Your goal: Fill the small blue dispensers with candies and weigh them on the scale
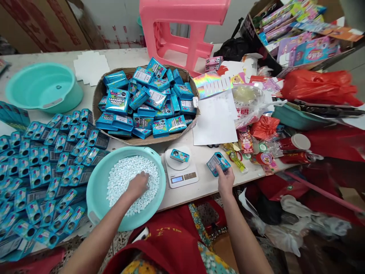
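**Right hand (226, 179) closed on a small blue box (219, 163), left hand (139, 184) down among white candies (122, 171)**

Thumb and fingers of the right hand grip the blue box by its near end, tilting it just to the right of a white digital scale (184, 178). Whether the box touches the table (176, 196) beneath it cannot be told. The left hand reaches into a turquoise basin (98, 179), its fingertips sunk in the candies; whether they are pinched together on any cannot be told either.

Between the two hands, the scale carries another box (179, 155), lying on its round plate; the figures on the display are too small to read. To the left of the left hand, beyond the basin's rim, stand close rows of blue boxes (45, 171). Farther off from that hand, past the basin, a cardboard tray (145, 141) is heaped with more of the same kind, lying at all angles.

Beyond the right hand lies white paper (215, 121), with a clear plastic bag (248, 102) beside it. Well to the right of that hand's grip, a red bag (316, 87) rests near an open carton (251, 32) of colourful packets.
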`<action>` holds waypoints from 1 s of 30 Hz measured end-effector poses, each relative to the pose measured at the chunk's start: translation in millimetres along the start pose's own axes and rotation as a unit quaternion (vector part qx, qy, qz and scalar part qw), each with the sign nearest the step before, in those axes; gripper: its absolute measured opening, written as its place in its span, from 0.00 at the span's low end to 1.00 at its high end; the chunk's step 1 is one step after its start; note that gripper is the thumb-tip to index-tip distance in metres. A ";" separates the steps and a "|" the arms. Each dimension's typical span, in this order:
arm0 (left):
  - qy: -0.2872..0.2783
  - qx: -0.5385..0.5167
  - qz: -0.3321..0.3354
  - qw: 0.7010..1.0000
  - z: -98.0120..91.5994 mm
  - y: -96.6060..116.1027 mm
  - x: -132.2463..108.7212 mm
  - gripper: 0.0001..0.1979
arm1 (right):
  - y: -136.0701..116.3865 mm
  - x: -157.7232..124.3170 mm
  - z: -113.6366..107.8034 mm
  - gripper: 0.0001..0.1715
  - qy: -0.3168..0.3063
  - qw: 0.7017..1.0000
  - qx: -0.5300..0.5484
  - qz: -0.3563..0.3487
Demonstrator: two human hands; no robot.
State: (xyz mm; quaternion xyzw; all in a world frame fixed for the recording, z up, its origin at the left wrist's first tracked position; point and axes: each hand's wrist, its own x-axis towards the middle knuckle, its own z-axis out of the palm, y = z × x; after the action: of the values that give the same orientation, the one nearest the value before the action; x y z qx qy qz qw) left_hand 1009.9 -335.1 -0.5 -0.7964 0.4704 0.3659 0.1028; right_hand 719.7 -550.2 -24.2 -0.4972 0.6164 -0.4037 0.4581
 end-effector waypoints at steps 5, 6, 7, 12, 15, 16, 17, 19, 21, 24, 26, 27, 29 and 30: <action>0.020 -0.165 0.051 0.985 29.3 -29.1 -19.2 0.08 | 12.0 -6.7 -8.8 0.24 0.003 1.000 0.002 0.014; 0.024 -0.243 0.036 0.969 27.9 -35.6 -21.0 0.07 | 11.9 -6.3 -8.6 0.24 0.001 1.000 0.001 0.015; 0.024 -0.331 0.016 0.943 25.5 -41.6 -21.8 0.09 | 11.6 -5.6 -8.1 0.24 -0.002 1.000 0.000 0.016; 0.004 -0.596 -0.042 0.802 14.0 -53.4 -14.9 0.21 | 9.8 -4.1 -4.7 0.24 -0.003 1.000 -0.002 0.015; 0.000 -0.508 -0.027 0.861 4.3 -47.7 -6.4 0.16 | 8.4 -4.8 -5.0 0.24 -0.005 1.000 -0.005 0.022; 0.016 -0.456 -0.031 0.889 -1.7 -44.2 -3.8 0.13 | 8.1 -5.0 -5.6 0.24 -0.006 1.000 -0.004 0.025; 0.039 -0.406 -0.038 0.912 -9.4 -39.6 -1.7 0.10 | 8.1 -5.1 -6.4 0.24 -0.008 1.000 -0.003 0.028; 0.083 -0.347 -0.036 0.934 -29.6 -26.1 1.3 0.07 | 8.9 -4.8 -8.5 0.24 -0.010 0.999 -0.004 0.033; 0.093 -0.362 0.013 0.928 -53.5 -5.3 4.1 0.07 | 10.9 -3.9 -10.9 0.24 -0.008 0.999 -0.006 0.036; 0.081 -0.379 0.112 0.915 -85.8 35.3 13.6 0.08 | 14.5 -2.3 -14.3 0.24 -0.007 0.999 -0.008 0.034; 0.107 -0.317 0.158 0.929 -98.9 61.3 25.5 0.08 | 16.4 -1.5 -16.6 0.24 -0.005 0.999 -0.009 0.033; 0.127 -0.272 0.177 0.937 -102.3 72.0 32.5 0.08 | 17.3 -1.1 -17.7 0.24 -0.004 0.999 -0.009 0.033; 0.160 -0.181 0.203 0.949 -104.0 87.2 46.2 0.10 | 19.0 -0.2 -20.2 0.25 -0.002 0.999 -0.008 0.038; 0.168 -0.144 0.210 0.952 -103.2 91.7 51.7 0.11 | 19.9 0.3 -21.5 0.25 -0.003 0.999 -0.006 0.042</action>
State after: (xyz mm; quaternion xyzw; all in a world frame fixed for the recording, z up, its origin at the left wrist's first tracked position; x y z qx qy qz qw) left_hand 999.4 -471.6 54.3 -0.7359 0.5798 0.3041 -0.1728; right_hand 694.1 -546.0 -37.7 -0.4749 0.6378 -0.3793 0.4731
